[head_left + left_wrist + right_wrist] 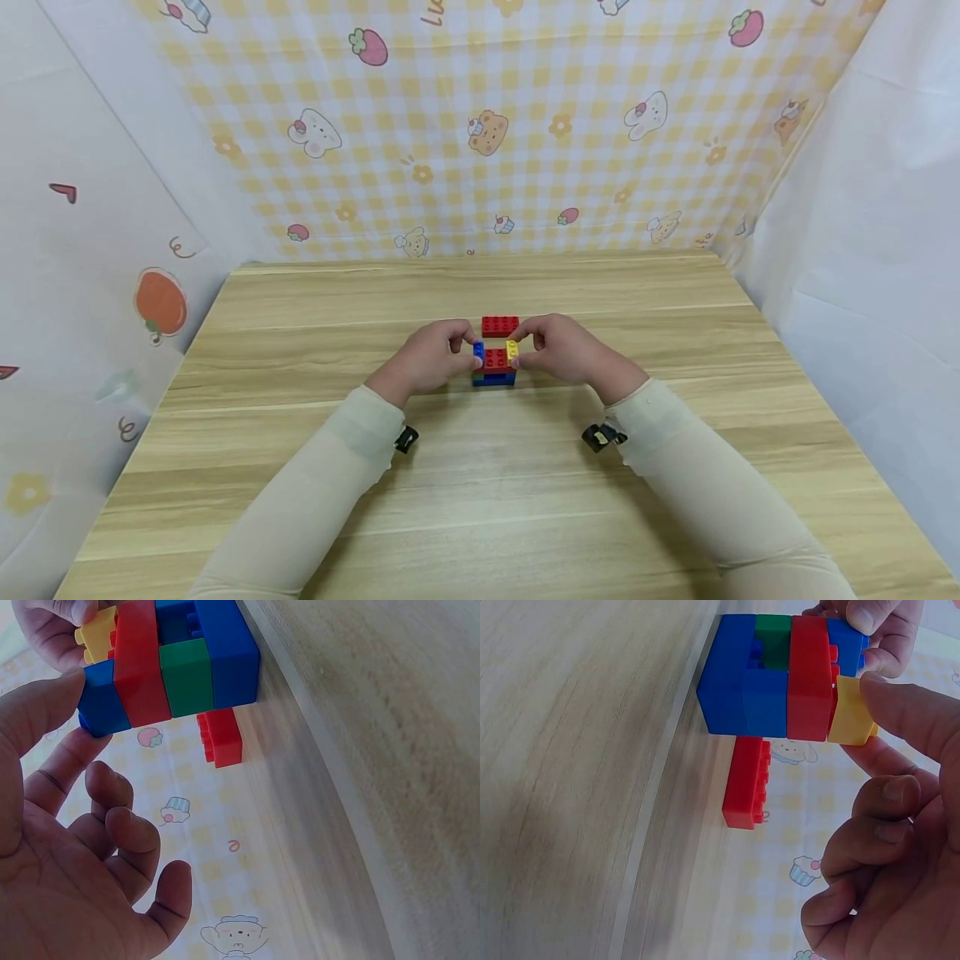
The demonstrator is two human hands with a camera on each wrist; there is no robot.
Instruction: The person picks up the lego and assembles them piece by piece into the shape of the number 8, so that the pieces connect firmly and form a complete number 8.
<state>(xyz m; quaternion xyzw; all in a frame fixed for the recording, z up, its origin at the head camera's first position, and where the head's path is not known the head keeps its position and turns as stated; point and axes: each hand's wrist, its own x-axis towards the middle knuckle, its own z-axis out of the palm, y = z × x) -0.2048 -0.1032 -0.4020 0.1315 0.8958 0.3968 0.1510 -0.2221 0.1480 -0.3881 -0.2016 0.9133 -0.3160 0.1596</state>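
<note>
A small stack of bricks stands on the table, with a blue base brick (231, 656), a green brick (187, 677) and a blue brick (765, 703) above it, then a red brick (808, 682) across them. On top, the left hand (435, 357) pinches a small blue brick (103, 697) between thumb and index finger at the stack's left end. At the right end, thumb and index finger of the right hand (562, 350) pinch a small yellow brick (850, 711). Red studs show between the two small bricks.
A separate red brick (500, 326) lies on the wooden table (480, 500) just behind the stack. Behind the table hangs a yellow checked cloth (480, 167), with white sheets at both sides. Each wrist carries a small black device.
</note>
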